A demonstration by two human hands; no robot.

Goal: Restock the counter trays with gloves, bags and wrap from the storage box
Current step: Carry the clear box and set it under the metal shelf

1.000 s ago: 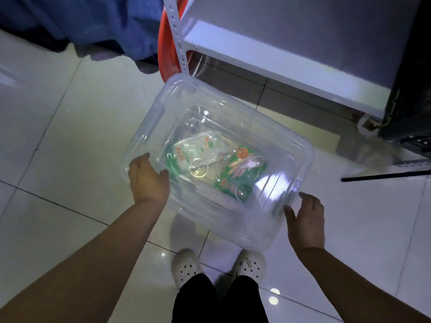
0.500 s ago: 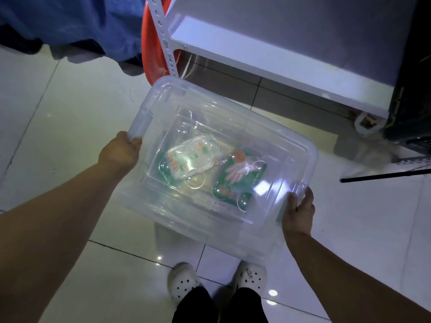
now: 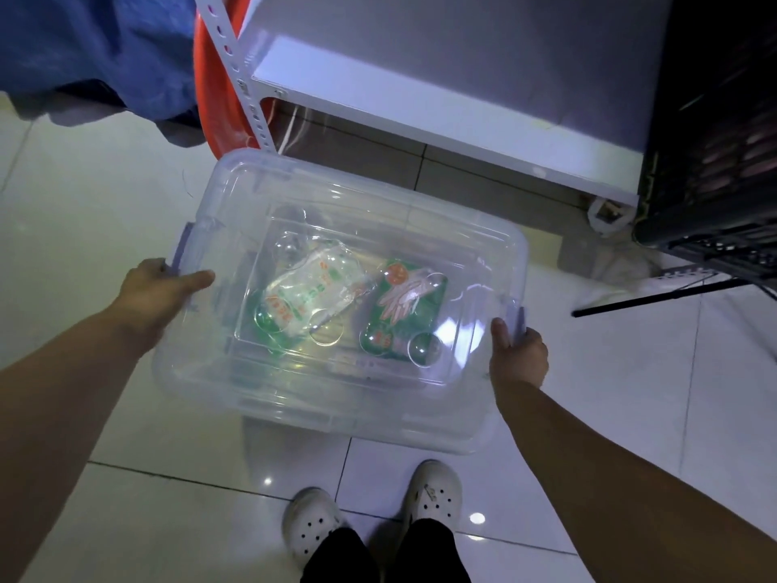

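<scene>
A clear plastic storage box (image 3: 294, 397) with its clear lid on hangs above the tiled floor in front of me. My left hand (image 3: 162, 290) grips the latch handle at its left end. At the right end my right hand (image 3: 519, 351) holds the other latch handle. Through the lid I see a green packet printed with a glove picture (image 3: 405, 305) on the right. A clear packet with green and orange print (image 3: 313, 290) lies on the left, tilted.
A white metal shelf (image 3: 420, 103) stands just beyond the box, low over the floor. An orange object (image 3: 208, 98) and blue cloth (image 3: 101, 48) are at the back left. A black crate (image 3: 714, 119) sits at the right. My white clogs (image 3: 433, 494) are below the box.
Both hands moved from the box's near edge to its end handles and took hold. The box has come up off the floor and closer to me.
</scene>
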